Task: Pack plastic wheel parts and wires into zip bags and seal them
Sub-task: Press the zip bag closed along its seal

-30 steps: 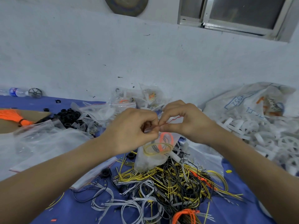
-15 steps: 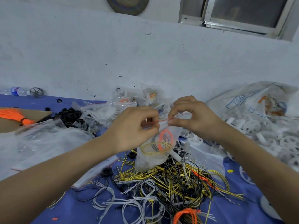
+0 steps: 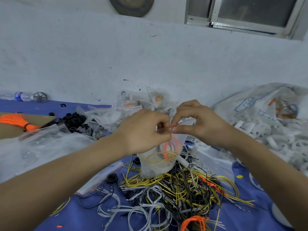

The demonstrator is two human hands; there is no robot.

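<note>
Hanging over the wire pile (image 3: 175, 189), the zip bag (image 3: 158, 164) is pinched at its red seal strip (image 3: 168, 127) by the left hand (image 3: 143, 130) and right hand (image 3: 200, 124). It is judged light, limp and slippery; the strip is best gripped. Closure cannot be confirmed.

Small hand-packing workshop, by look. Bench under blue cloth (image 3: 50, 212) stood against scuffed whitewashed wall (image 3: 83, 55). Bulk stock lay loose: heap of cut wires (image 3: 175, 189), printed sack (image 3: 250, 100) spilling white plastic wheels (image 3: 266, 135), pile of black parts (image 3: 73, 119), clear zip bags (image 3: 33, 147). Metal-framed window (image 3: 250, 12) sat high.
</note>
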